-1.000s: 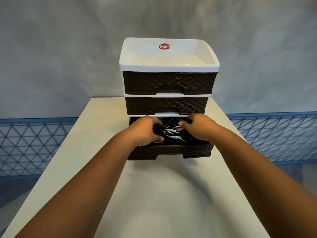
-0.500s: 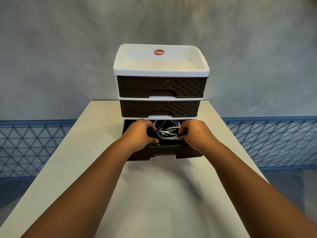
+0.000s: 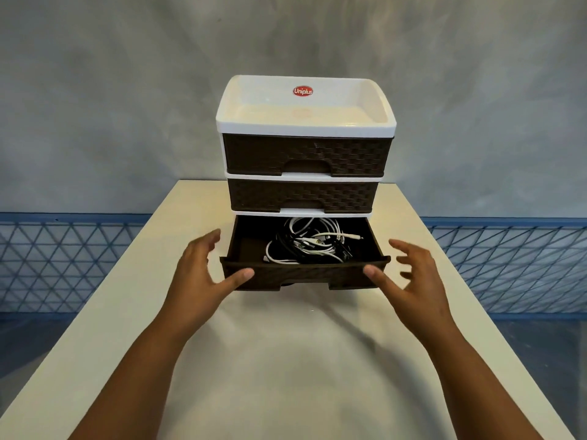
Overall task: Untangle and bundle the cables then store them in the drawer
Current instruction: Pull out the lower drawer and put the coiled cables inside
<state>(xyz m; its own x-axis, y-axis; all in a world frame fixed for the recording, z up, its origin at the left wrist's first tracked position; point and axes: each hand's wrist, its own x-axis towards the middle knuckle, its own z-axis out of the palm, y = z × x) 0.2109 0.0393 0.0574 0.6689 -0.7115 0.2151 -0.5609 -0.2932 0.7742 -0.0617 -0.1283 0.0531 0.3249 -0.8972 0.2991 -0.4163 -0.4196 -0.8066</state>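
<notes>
A three-drawer unit (image 3: pixel 305 128) with a white frame and brown woven fronts stands on the table. Its bottom drawer (image 3: pixel 305 274) is pulled out. Inside lies a heap of white and black cables (image 3: pixel 309 244). My left hand (image 3: pixel 203 274) hovers at the drawer's left front corner with fingers spread, its thumb against the drawer front. My right hand (image 3: pixel 413 277) mirrors it at the right front corner, fingers spread, thumb near the front panel. Neither hand holds anything.
The pale table (image 3: pixel 286 360) stretches toward me, its edges at left and right. The top two drawers (image 3: pixel 301 198) are pushed in. Blue mesh fencing (image 3: pixel 63 262) runs behind the table on both sides, against a grey wall.
Both hands have come out of the drawer, let go of the cables and spread open at the drawer's front corners. The cables now lie loose in the drawer.
</notes>
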